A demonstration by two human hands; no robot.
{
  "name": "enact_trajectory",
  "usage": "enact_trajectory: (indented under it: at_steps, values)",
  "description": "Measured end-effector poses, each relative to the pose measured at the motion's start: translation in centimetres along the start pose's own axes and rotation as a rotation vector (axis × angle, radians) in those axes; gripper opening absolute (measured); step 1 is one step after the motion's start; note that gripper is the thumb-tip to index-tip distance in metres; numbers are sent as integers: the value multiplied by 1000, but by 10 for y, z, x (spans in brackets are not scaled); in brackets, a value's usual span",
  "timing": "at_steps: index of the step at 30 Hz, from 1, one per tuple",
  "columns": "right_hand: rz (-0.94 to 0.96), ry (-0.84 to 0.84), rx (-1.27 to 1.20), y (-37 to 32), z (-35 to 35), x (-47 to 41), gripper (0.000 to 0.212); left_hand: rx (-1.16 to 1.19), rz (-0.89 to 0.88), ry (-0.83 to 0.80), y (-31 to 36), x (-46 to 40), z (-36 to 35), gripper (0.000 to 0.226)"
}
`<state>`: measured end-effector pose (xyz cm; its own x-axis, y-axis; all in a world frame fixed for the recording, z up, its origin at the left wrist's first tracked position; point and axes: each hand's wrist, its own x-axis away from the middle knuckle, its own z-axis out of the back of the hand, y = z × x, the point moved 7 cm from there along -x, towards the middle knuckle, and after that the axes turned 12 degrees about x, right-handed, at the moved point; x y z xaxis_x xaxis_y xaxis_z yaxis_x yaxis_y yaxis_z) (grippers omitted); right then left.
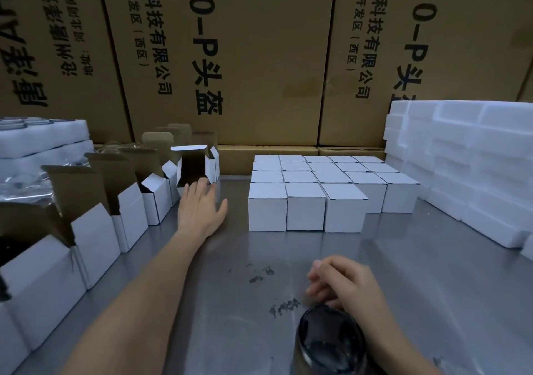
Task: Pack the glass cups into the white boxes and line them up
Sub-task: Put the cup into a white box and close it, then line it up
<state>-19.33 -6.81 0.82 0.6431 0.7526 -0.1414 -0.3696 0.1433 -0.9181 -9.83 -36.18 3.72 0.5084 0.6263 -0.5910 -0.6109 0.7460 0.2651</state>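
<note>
Glass cup (328, 343) gripped by right hand (349, 285); left hand (202, 204), fingers spread, should steady open box (196, 167) upright on surface (403, 259) before insertion

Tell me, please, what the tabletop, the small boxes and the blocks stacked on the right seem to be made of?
Tabletop: likely brushed steel, grey with a dull sheen. Closed white boxes and open boxes: thin cardboard, white outside, brown inside the raised flaps. Stacked blocks: probably white foam, matte and soft-edged.

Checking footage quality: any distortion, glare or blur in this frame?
Head view: wide-angle bending bows the cardboard cartons and foam stack; dim light, with soft sheen on the steel table; the glass cup at the bottom edge is soft and cropped; closed white boxes stay sharp.
</note>
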Motion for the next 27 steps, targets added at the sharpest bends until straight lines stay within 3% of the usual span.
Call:
enact_trajectory:
  at_steps: [12,20,27]
  values:
    - [31,31,-52,-6,6,4,26,244,-129,242,72,92,88,18]
    - [25,120,-31,-12,15,23,27,346,-271,154,145,163,112,22]
    - [63,99,-111,-14,22,50,23,526,-285,110,182,188,123,31]
